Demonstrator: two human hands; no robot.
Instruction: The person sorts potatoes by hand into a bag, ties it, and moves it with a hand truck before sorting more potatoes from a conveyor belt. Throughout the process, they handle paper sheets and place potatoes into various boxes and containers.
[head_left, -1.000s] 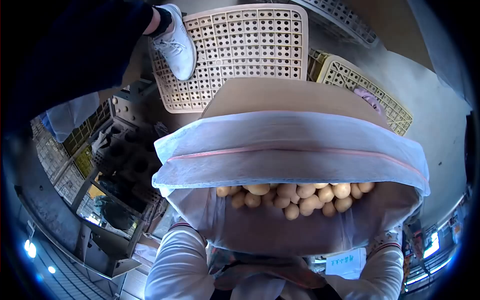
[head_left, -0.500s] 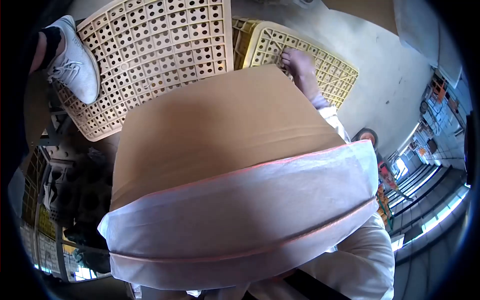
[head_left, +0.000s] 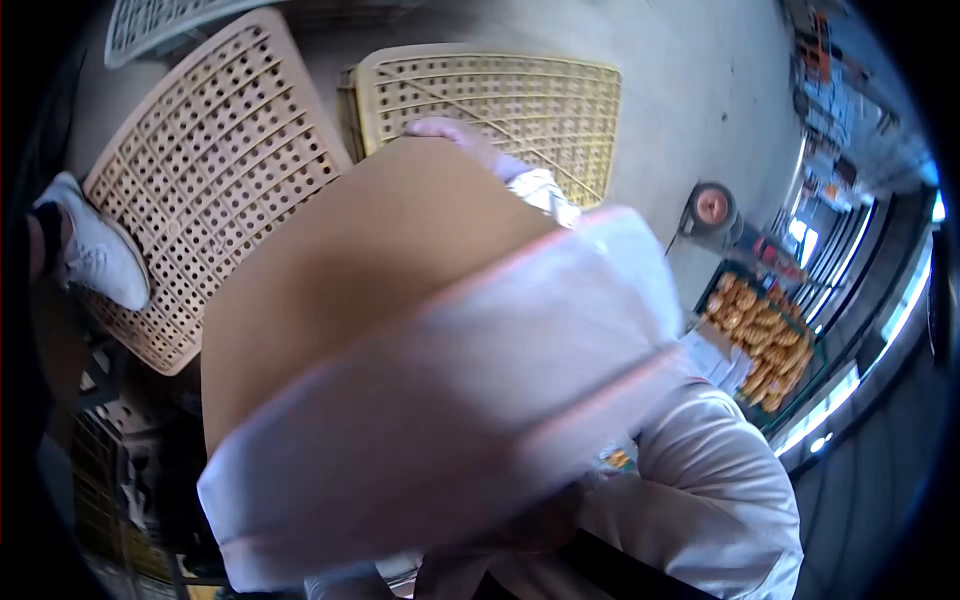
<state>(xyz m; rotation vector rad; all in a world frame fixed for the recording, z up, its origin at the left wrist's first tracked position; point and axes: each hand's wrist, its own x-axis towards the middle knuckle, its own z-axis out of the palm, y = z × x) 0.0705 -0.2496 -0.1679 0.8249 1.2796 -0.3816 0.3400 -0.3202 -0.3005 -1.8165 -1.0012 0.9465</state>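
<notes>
A large brown cardboard box (head_left: 370, 240) fills the middle of the head view, tilted and close to me. A whitish sheet with orange edges (head_left: 430, 420) lies across its near side, smeared by motion. At the far edge of the cardboard is my right hand (head_left: 455, 132), in a white cuff, its fingers closed against the edge and partly hidden behind it. My forearm passes out of sight behind the box; the pale sleeve (head_left: 710, 490) shows at lower right. My left hand does not show.
A yellow perforated plastic crate (head_left: 590, 100) stands beyond the box, with a beige perforated crate (head_left: 210, 160) to its left. A white shoe (head_left: 105, 255) is by the beige crate. At right are a wheel (head_left: 712, 205) and a crate of orange-yellow produce (head_left: 760, 345).
My right hand and the box have shifted left together in the view, and the box has tilted. The view has turned, bringing the produce at right more fully into sight.
</notes>
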